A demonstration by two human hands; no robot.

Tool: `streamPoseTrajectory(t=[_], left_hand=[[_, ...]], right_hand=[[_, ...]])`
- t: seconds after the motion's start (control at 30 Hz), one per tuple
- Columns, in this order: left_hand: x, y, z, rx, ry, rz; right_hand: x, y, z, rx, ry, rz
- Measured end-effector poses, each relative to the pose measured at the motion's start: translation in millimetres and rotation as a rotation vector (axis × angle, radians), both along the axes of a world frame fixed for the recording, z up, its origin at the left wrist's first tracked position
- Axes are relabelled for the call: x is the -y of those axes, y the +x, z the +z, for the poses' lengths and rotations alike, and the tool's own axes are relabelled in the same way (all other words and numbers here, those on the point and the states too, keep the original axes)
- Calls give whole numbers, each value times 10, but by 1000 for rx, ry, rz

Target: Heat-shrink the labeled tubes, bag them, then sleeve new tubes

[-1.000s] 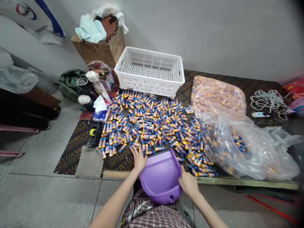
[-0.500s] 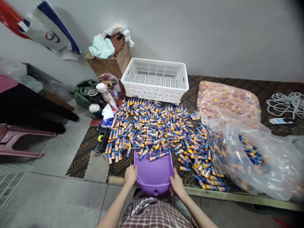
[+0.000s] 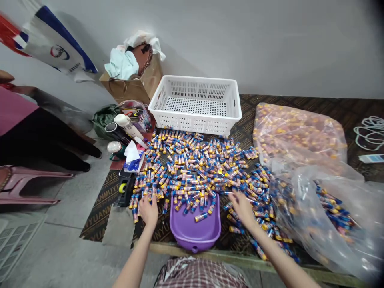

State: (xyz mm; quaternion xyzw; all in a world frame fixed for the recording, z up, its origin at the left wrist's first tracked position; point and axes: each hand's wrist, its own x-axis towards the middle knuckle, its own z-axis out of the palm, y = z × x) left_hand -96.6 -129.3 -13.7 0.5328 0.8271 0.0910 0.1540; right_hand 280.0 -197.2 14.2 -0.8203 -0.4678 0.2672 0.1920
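Some capped tubes (image 3: 201, 217) in purple dustpan (image 3: 195, 232), far end; most lie loose outside it; left hand (image 3: 149, 211) and right hand (image 3: 243, 208) apart, fingers loosely spread, at tubes.

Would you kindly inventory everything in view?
Tubes: many, multicoloured, centre
Scoop: one, purple, front centre
Crate: one, white, behind tubes
Plastic bags: two, clear, right
Rope: one, white, far right
Paper bag: one, brown, back left
Hanging bag: one, white and blue, upper left
Bottles: several, mixed, left
Tissue pack: one, blue, left
Tape dispenser: one, black, left
Stool: one, pink, far left
Other person: one, pink top, left
Left hand: one, bare, at tubes
Right hand: one, bare, at tubes
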Motion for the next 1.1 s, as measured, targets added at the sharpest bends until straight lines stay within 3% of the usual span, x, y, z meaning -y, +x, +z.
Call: streamPoseTrajectory(t=[0.07, 0.23, 0.33, 0.43, 0.53, 0.63, 0.9, 1.1], left_hand=[[-381, 43, -24, -16, 132, 38], [-1416, 484, -267, 16, 33, 59], [-1774, 680, -390, -40, -32, 152], [-1891, 749, -438, -26, -58, 189], [-1884, 781, -459, 80, -122, 120], [-1846, 839, -491, 159, -156, 39], [-1709, 955, -553, 525, -14, -68], [-1468, 1038, -573, 719, -96, -140]], right_hand=[[-655, 349, 8, 39, 31, -74], [-2198, 876, -274, 89, -73, -335], [-2741, 1000, -467, 66, -148, -388], [-2991, 1005, -609, 42, -178, -352], [-3024, 866, -716, -4, -175, -255], [-2896, 609, -790, -93, -156, -118], [-2257, -109, -750, -326, -224, 104], [-1752, -502, -716, -461, -319, 179]])
